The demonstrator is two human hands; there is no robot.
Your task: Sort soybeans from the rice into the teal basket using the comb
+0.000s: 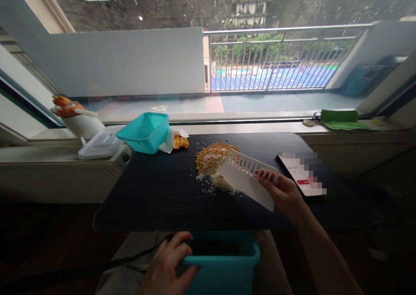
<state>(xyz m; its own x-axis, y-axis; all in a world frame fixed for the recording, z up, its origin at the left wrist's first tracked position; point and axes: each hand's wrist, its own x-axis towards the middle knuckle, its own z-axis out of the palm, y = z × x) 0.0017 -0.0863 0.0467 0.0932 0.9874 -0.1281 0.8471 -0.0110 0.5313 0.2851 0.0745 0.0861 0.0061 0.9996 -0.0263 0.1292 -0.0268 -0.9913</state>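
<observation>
My right hand (287, 197) grips a thin white plastic scraper (243, 178) with a row of slots along its upper edge. The scraper is tilted, and its left end is at a heap of yellow beans (210, 153) mixed with white rice grains (221, 182). Rice is scattered around the heap on the dark tabletop (156, 191). Below the table's near edge, my left hand (169, 264) is closed on the rim of a teal plastic bin (224, 271). The bin's inside is dark, so its contents cannot be made out.
A teal tub (146, 132) stands at the table's back left, beside a crumpled tissue and a brown scrap (180, 142). A phone (302, 176) lies on the right. On the sill are a clear lid (100, 145), a white container (82, 124) and a green cloth (341, 119).
</observation>
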